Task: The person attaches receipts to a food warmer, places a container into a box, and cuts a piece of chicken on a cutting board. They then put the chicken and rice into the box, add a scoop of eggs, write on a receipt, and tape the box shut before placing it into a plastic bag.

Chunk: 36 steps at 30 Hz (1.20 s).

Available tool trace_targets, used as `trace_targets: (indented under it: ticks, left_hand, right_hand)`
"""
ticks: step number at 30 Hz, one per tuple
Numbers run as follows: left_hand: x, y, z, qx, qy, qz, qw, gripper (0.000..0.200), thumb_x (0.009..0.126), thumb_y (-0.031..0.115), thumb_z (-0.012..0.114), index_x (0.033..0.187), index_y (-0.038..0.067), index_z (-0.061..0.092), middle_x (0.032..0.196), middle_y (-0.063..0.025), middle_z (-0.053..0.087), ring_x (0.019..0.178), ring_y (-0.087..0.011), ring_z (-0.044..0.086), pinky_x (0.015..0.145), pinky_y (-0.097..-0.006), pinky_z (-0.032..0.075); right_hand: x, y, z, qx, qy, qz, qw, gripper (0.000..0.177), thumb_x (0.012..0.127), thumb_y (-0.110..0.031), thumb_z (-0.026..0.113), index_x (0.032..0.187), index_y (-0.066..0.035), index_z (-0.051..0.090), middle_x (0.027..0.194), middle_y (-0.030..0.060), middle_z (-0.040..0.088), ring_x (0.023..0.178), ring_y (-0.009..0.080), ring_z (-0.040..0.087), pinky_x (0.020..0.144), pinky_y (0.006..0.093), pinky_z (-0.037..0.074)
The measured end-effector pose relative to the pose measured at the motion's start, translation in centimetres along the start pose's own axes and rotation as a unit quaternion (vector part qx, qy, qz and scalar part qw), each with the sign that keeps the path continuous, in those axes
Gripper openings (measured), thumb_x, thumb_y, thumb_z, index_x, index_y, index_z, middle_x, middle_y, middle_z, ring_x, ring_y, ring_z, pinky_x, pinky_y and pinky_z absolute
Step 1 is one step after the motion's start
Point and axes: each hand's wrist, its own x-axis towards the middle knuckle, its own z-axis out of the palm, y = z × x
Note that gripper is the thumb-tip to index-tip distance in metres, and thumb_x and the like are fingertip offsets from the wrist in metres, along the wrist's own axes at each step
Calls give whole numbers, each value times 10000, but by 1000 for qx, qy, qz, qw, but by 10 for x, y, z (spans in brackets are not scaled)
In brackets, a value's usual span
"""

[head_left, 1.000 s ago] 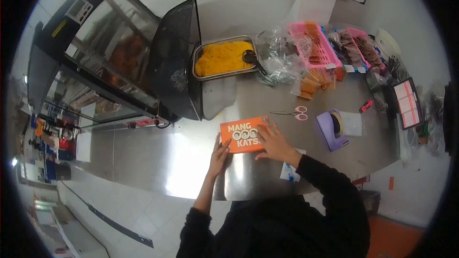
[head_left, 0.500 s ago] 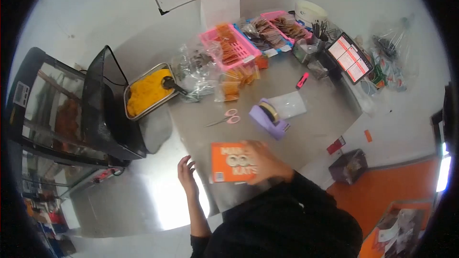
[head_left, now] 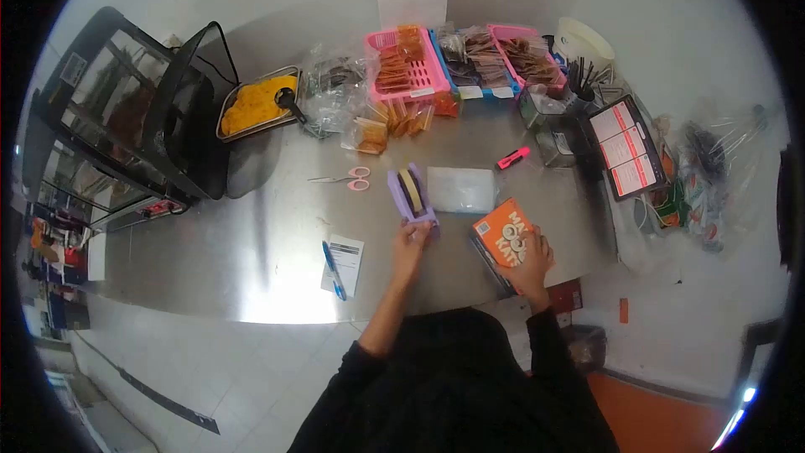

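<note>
My right hand point(head_left: 530, 264) is closed around a small orange box point(head_left: 501, 233) with white lettering, held tilted over the right front of the metal table, its dark side facing left. At the front end of a purple tape dispenser point(head_left: 397, 188), my left hand point(head_left: 410, 245) has its fingertips closed on that end. Whether a tape end is between them cannot be made out. The dispenser carries a roll of yellowish tape point(head_left: 411, 190). Just right of it lies a flat white plastic packet point(head_left: 461, 190).
Pink-handled scissors point(head_left: 358, 178), a paper slip point(head_left: 346, 262) and a blue pen point(head_left: 334, 270) lie leftward. Behind stand a tray of yellow food point(head_left: 262, 105), a pink basket point(head_left: 432, 75) and a tablet point(head_left: 627, 149). A pink marker point(head_left: 513, 158) lies right of centre.
The orange box has moved right and tilted in my right hand. My left hand has gone from open beside the box to the dispenser's end. The view has shifted, revealing the slip and pen.
</note>
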Motion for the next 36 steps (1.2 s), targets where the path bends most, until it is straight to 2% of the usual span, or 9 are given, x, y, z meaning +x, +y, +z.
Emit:
trace_targets:
  ticks: [3, 4, 6, 8, 11, 14, 24, 32, 36]
  left_hand:
    - [-20, -11, 11, 198, 33, 137, 970, 195, 763, 178, 620, 848, 3, 608, 1152, -133, 457, 869, -173, 530, 871, -321, 356]
    - [-24, -18, 15, 281, 58, 206, 936, 183, 760, 163, 620, 831, -5, 607, 1172, -132, 441, 883, -167, 523, 861, -312, 365]
    - [-26, -32, 18, 299, 97, 259, 913, 156, 760, 139, 612, 820, -5, 606, 1188, -131, 423, 892, -161, 515, 825, -290, 386]
    - [-21, -32, 19, 173, 128, 229, 949, 130, 767, 121, 595, 830, 9, 606, 1179, -129, 418, 883, -160, 512, 772, -266, 411]
    - [-10, -15, 7, 50, 198, 181, 962, 158, 792, 156, 563, 899, 44, 593, 1041, -100, 500, 883, -160, 493, 682, -262, 412]
    - [7, 3, -9, 290, 221, 270, 891, 147, 795, 101, 522, 922, 78, 594, 1040, -129, 464, 825, -194, 497, 621, -252, 424]
    - [26, 36, -19, 263, 216, 275, 899, 208, 813, 94, 444, 973, 66, 574, 1004, -83, 512, 840, -172, 491, 677, -259, 402]
    - [73, 64, -30, 257, 176, 221, 924, 268, 877, 194, 405, 996, 22, 571, 1031, -96, 549, 911, -198, 508, 794, -261, 381]
    - [83, 63, -31, 318, 119, 322, 884, 290, 876, 229, 402, 957, 47, 614, 1035, -122, 516, 996, -257, 436, 890, -339, 306]
  right_hand:
    - [2, 0, 3, -5, 16, -15, 1000, 732, 414, -354, 733, 1037, -120, 427, 1206, 168, 350, 1071, 342, 346, 874, 480, 241]
    - [0, 0, 2, -3, 17, -15, 1000, 732, 418, -351, 732, 1040, -121, 423, 1208, 167, 343, 1079, 341, 336, 878, 481, 234]
    - [-1, 0, 0, 8, 10, -10, 1000, 730, 422, -347, 733, 1041, -123, 419, 1213, 166, 330, 1090, 340, 321, 886, 483, 220]
    - [-1, 0, -2, 24, -4, 1, 1000, 725, 425, -345, 736, 1037, -122, 418, 1216, 165, 318, 1098, 339, 308, 894, 484, 205]
    - [-1, 0, -3, 23, 9, -7, 1000, 692, 438, -319, 733, 1015, -117, 409, 1223, 140, 319, 1100, 332, 307, 890, 475, 206]
    - [0, -4, -7, 18, -6, 7, 1000, 692, 443, -327, 736, 1014, -113, 409, 1216, 150, 315, 1101, 340, 301, 897, 481, 195]
    - [5, -5, -8, -11, -102, 20, 995, 802, 493, -378, 729, 1137, -89, 349, 1247, 248, 238, 1170, 442, 196, 917, 571, 157]
    - [3, -4, -1, -37, -62, -4, 997, 773, 496, -393, 696, 1120, -71, 372, 1243, 253, 246, 1153, 449, 220, 903, 578, 178]
    - [2, -1, 2, -23, -38, -21, 999, 747, 487, -404, 689, 1087, -68, 398, 1233, 244, 267, 1142, 433, 244, 887, 572, 193]
